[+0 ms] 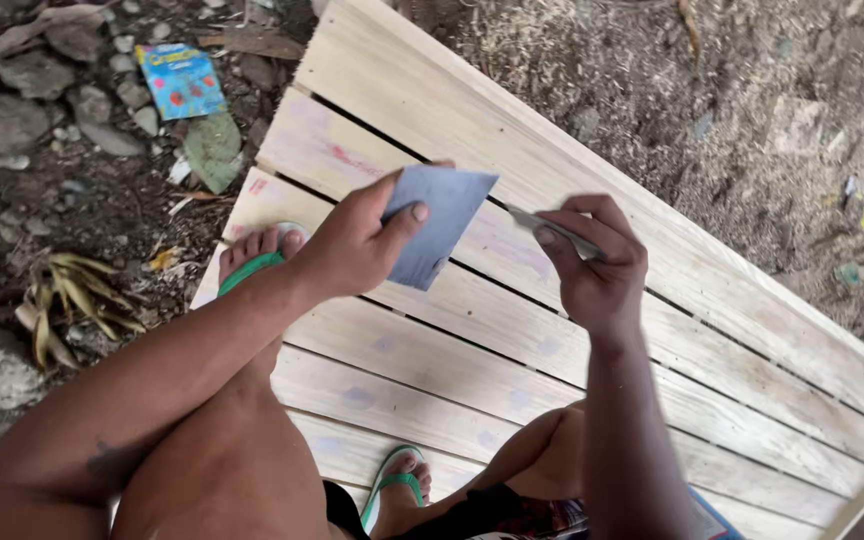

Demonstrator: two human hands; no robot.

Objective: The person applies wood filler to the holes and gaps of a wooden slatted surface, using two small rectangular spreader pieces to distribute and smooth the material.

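The left hand point(352, 245) pinches a grey sheet of sandpaper point(439, 222). The right hand point(592, 265) grips a thin blade point(542, 226), above pale wooden slats point(652, 360).

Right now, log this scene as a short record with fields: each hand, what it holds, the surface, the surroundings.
left hand: left hand pinches a grey-blue sheet, likely sandpaper, between thumb and fingers
right hand: right hand grips a narrow grey strip; what it is cannot be told
surface: pale wooden slatted panel with gaps between boards
feet: both in green flip-flops, standing on the slats
surroundings: stones, dry leaves, a colourful wrapper, sawdust-covered ground
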